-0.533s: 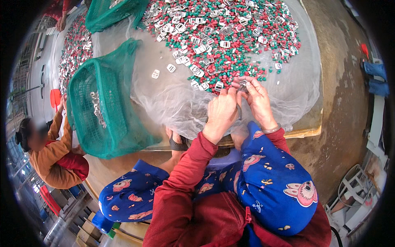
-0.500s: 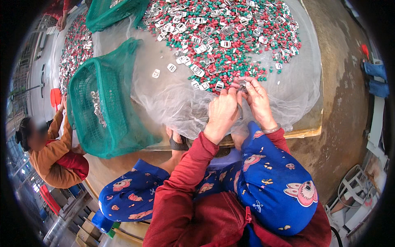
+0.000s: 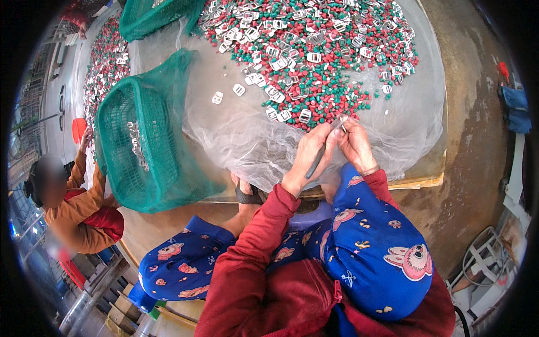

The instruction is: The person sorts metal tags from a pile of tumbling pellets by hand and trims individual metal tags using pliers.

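Observation:
Near the front edge of the table my two hands meet in front of the pile. Closed around a slim grey stick-like tool [image 3: 316, 164], my left hand [image 3: 305, 154] has the tool's lower end poking out below its fingers. My right hand [image 3: 359, 147] pinches a small silvery metal piece [image 3: 343, 127] at the fingertips; it may be a buckle, but the fingers cover most of it. Just beyond them spreads a heap of red and green pellets [image 3: 331, 92] mixed with many metal buckles [image 3: 305, 115].
White netting [image 3: 241, 149] drapes over the table. To the left leans a green mesh basket [image 3: 143, 185] with some buckles inside; a second green basket [image 3: 135, 22] stands behind it. A person in brown sleeves [image 3: 84, 205] works at far left near a red paddle-shaped thing [image 3: 79, 131].
My hands have moved slightly down, away from the pile. The grey tool has turned and now slants down to the left, showing more of its length. The view has shifted a little.

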Tool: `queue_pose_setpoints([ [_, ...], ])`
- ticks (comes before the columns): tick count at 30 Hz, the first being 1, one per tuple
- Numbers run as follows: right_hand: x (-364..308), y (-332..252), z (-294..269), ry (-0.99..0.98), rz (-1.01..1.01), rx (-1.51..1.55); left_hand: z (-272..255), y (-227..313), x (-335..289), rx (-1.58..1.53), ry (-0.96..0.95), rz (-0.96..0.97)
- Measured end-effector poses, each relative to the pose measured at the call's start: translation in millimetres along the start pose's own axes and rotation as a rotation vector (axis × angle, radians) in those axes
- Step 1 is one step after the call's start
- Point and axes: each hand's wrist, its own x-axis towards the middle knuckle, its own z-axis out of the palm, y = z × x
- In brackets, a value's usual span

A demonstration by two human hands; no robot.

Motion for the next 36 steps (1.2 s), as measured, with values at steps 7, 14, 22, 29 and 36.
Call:
queue_pose_setpoints([
  [7, -16, -9, 50, -0.164, -0.104, -0.269, -16, 1, 1, 0.308, 0.091, -0.010],
  [14, -11, -28, 7, 0.157, -0.326, -0.984, -1, 3, 7, 0.589, -0.122, -0.026],
  [22, 1, -28, -65, 0.434, -0.507, -1.086, 58, -22, 30, 0.494, -0.234, -0.043],
  [29, 0, -33, -80, 0.347, -0.507, -1.276, 78, -25, 35, 0.496, -0.346, -0.015],
  [36, 5, -39, -91, 0.217, -0.257, -0.655, 89, -26, 35, 0.512, -0.325, -0.051],
])
